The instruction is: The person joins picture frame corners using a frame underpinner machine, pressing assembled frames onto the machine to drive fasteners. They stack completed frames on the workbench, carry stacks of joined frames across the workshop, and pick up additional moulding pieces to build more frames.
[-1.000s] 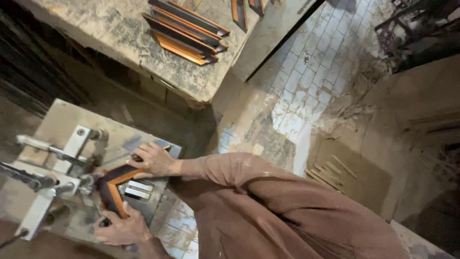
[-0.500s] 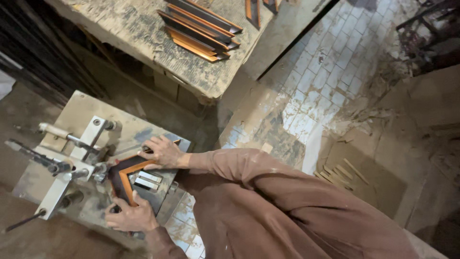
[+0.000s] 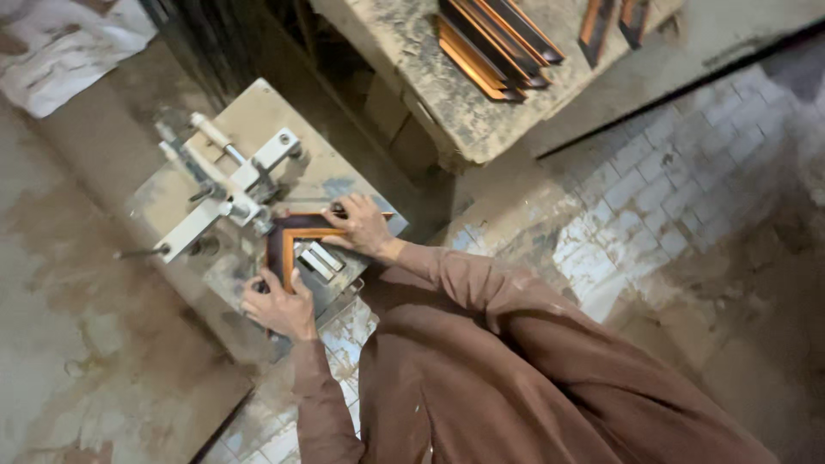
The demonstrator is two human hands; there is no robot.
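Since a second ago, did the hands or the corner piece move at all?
Hardly. The left hand and right hand keep pressing the two joined frame strips into the corner on the machine table; nothing was picked up or let go. Only the camera view shifted. The stack of frame strips on the dusty bench stayed put.

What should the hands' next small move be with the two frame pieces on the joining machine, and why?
Probably press both frame pieces tighter into the corner before anything else. The left hand lies on one piece and the right hand on the other, meeting as an L at the white clamp head of the machine table. Whether the mitre is fully closed cannot be made out.
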